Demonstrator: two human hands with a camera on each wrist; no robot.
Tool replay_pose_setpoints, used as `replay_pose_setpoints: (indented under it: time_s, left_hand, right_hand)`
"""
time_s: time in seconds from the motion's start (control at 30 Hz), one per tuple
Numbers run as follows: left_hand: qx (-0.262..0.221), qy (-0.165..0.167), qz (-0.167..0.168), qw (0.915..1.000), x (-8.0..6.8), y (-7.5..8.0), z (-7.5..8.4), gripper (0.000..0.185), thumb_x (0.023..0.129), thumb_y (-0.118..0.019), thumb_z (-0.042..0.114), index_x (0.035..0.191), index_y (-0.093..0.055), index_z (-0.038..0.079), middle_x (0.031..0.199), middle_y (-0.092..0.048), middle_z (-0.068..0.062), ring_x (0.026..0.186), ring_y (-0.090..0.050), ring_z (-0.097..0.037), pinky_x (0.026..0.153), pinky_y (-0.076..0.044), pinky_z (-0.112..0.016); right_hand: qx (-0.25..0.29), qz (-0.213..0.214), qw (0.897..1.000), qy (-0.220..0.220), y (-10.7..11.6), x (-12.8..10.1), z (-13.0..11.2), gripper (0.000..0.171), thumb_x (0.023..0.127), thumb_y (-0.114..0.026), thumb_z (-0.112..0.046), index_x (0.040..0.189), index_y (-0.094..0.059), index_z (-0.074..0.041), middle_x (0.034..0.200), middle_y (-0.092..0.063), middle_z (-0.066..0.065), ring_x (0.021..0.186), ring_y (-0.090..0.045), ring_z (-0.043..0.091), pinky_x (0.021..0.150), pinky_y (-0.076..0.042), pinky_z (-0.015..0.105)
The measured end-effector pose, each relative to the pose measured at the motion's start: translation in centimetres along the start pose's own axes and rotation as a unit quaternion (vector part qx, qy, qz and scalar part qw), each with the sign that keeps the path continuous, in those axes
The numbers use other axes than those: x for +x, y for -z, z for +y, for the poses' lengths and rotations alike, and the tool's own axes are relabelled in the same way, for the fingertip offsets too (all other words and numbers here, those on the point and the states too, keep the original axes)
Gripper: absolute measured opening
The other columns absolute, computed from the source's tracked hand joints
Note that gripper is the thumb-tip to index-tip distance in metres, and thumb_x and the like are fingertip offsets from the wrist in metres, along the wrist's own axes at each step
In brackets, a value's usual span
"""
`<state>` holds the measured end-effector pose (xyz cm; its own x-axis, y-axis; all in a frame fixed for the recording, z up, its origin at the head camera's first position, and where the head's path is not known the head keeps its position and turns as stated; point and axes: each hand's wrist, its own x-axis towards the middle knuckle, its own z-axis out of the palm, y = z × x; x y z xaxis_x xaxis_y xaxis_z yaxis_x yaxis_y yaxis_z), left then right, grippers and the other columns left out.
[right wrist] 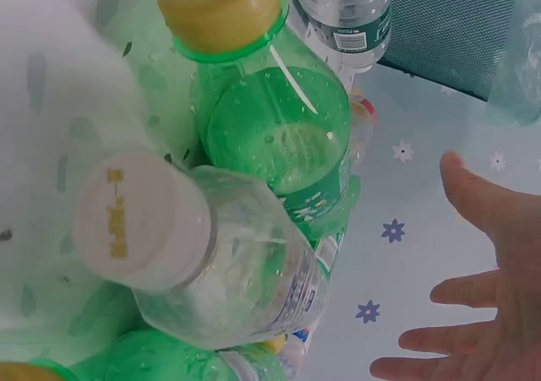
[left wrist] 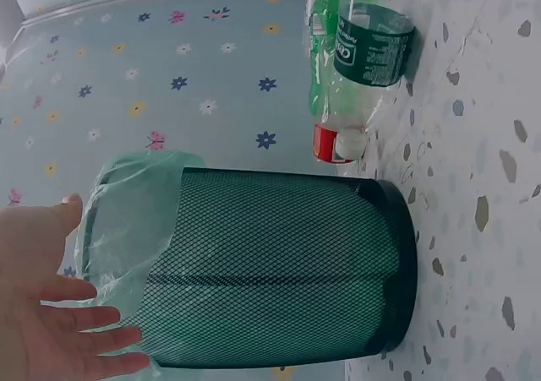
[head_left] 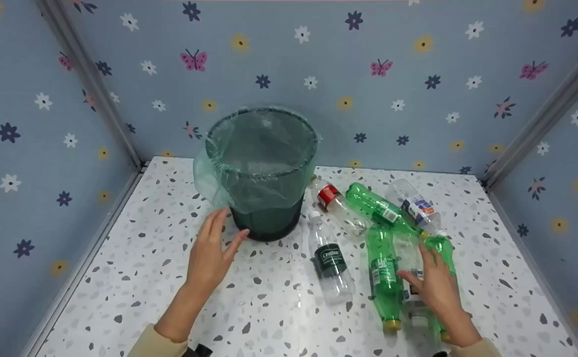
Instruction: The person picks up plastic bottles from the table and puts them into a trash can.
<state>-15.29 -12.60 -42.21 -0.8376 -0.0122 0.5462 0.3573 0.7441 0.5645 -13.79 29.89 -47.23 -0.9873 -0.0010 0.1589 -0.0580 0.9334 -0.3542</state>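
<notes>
Soft, even light is filling all views; shadows are staying faint, and the right wrist close-up is blurring slightly.

Before me: blue walls (head_left: 393, 74) printed with flowers and butterflies | metal corner strips (head_left: 90, 84) | white speckled terrazzo bench (head_left: 135, 258) | lighting even, soft shadows

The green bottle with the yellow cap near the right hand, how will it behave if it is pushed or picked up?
The green bottle lies on its side, so it will probably roll if pushed. It looks empty, so likely light. Its thin plastic may dent under the right hand.
</notes>
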Motion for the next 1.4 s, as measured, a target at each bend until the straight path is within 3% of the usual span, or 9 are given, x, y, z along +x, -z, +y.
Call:
replay_pose_setpoints:
  time_s: [0.37, 0.57, 0.83, 1.1, 1.27, 1.4]
  left_hand:
    - [-0.078, 0.077, 0.012, 0.9940, 4.6, 2.4, -1.0, 0.058, 0.086, -0.058, 0.033, 0.127, -0.041, -0.005, 0.113, -0.047, -0.017, 0.097, -0.048, -0.028, 0.076, -0.042, -0.041]
    - [-0.118, 0.136, -0.001, 0.9837, 7.2, 2.9, -1.7, 0.059, 0.087, -0.056, 0.035, 0.128, -0.039, -0.005, 0.112, -0.048, -0.017, 0.094, -0.052, -0.028, 0.076, -0.044, -0.041]
    - [-0.163, 0.230, -0.032, 0.9589, 9.9, 2.9, -2.4, 0.062, 0.088, -0.051, 0.040, 0.132, -0.035, -0.001, 0.111, -0.049, -0.016, 0.091, -0.055, -0.025, 0.068, -0.050, -0.033]
    - [-0.256, 0.280, -0.040, 0.9243, 11.6, 2.6, -2.5, 0.061, 0.089, -0.050, 0.039, 0.132, -0.033, -0.001, 0.115, -0.043, -0.018, 0.094, -0.057, -0.031, 0.065, -0.051, -0.028]
    - [-0.284, 0.319, -0.040, 0.9034, 12.6, 2.1, -2.5, 0.055, 0.090, -0.049, 0.032, 0.131, -0.035, -0.001, 0.114, -0.043, -0.016, 0.092, -0.056, -0.028, 0.068, -0.050, -0.028]
    - [-0.296, 0.338, -0.043, 0.8924, 13.0, 1.9, -2.4, 0.052, 0.091, -0.049, 0.027, 0.131, -0.034, -0.001, 0.115, -0.044, -0.015, 0.092, -0.056, -0.025, 0.070, -0.050, -0.028]
  right_hand:
    - [0.050, -0.060, 0.993, -0.092, 1.1, 0.4, 1.8, 0.087, 0.081, -0.060, -0.045, 0.134, -0.018, 0.011, 0.129, -0.020, 0.038, 0.112, -0.028, 0.053, 0.085, -0.031, 0.059]
    - [0.060, -0.081, 0.987, -0.128, 1.5, 0.6, 3.1, 0.092, 0.081, -0.058, -0.049, 0.134, -0.015, 0.012, 0.128, -0.017, 0.041, 0.112, -0.026, 0.054, 0.087, -0.029, 0.060]
    - [0.065, -0.111, 0.977, -0.168, 1.4, 0.9, 5.0, 0.098, 0.079, -0.057, -0.053, 0.134, -0.011, 0.015, 0.125, -0.016, 0.043, 0.111, -0.026, 0.055, 0.086, -0.029, 0.060]
    - [0.090, -0.141, 0.965, -0.202, 1.2, 0.9, 6.5, 0.110, 0.075, -0.052, -0.065, 0.132, -0.008, 0.018, 0.126, -0.013, 0.044, 0.114, -0.020, 0.054, 0.089, -0.027, 0.059]
    - [0.109, -0.169, 0.952, -0.233, 1.1, 1.0, 7.3, 0.107, 0.077, -0.053, -0.060, 0.132, -0.006, 0.018, 0.127, -0.011, 0.043, 0.116, -0.018, 0.054, 0.090, -0.028, 0.058]
    - [0.110, -0.183, 0.945, -0.247, 1.0, 1.2, 7.8, 0.103, 0.079, -0.053, -0.058, 0.131, -0.007, 0.019, 0.127, -0.013, 0.043, 0.116, -0.020, 0.053, 0.089, -0.030, 0.057]
